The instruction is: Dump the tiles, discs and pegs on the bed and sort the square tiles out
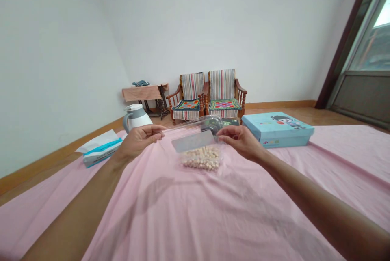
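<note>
Head: fingers (pixel 228 130) (near-shut) on clear plastic (pixel 191 124)

The cloth (pixel 189 228) up front is baby pink all over, and the box (pixel 274 141) is light blue with a dark-haired cartoon figure (pixel 288 123) plus a splash of orange-red. Pieces (pixel 205 156) in the clear plastic container (pixel 222 157) are creamy beige. Jug's (pixel 140 118) white and grey, tissue pack's (pixel 102 153) white with a bright blue stripe. Chair covers (pixel 222 84): pale with reddish and greyish stripes, and the seat mats (pixel 224 104) are loud multicolour, the right one pink and green lol.
</note>
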`<state>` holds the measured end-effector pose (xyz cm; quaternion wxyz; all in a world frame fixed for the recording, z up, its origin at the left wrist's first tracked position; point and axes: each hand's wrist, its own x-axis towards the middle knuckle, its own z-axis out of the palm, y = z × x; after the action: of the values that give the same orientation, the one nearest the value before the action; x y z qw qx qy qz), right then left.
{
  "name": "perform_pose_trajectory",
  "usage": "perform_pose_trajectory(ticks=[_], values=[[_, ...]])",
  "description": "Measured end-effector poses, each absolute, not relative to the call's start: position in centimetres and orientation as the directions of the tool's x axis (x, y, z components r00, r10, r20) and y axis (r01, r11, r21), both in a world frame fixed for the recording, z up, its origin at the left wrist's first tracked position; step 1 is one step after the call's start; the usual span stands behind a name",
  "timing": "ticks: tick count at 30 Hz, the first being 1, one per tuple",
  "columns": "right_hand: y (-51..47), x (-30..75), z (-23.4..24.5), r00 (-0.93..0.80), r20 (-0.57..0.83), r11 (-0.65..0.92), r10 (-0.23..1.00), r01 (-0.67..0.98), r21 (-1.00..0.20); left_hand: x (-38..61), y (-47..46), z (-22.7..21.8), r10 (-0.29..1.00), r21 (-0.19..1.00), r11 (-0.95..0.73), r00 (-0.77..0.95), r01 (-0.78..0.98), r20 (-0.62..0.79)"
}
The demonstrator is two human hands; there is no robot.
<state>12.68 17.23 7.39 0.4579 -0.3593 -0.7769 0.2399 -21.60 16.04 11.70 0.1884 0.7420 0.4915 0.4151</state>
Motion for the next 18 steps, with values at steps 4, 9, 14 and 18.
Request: perform_pose_trajectory(ticks=[4,9,14,18], values=[[20.0,13.5,6.5,-0.359,0.716,0.727,0.599,0.619,-0.298,-20.3,19.9,10.3,0.703,0.261,-0.544,0.263,0.797,0.661],[22.6,13.7,1.2,-0.509,0.683,0.704,0.523,0.71,-0.01,-20.0,23.6,4.2,0.652,0.067,-0.546,0.373,0.835,0.66],[23.2,13.9,-2.1,-0.566,0.653,0.722,0.503,0.691,0.043,-20.8,22.9,0.6,0.643,0.009,-0.595,0.47,0.803,0.605],[22.7,13.9,-2.4,-0.592,0.625,0.726,0.509,0.686,0.058,-21.6,21.3,-0.1,0.631,-0.01,-0.615,0.499,0.789,0.593]])
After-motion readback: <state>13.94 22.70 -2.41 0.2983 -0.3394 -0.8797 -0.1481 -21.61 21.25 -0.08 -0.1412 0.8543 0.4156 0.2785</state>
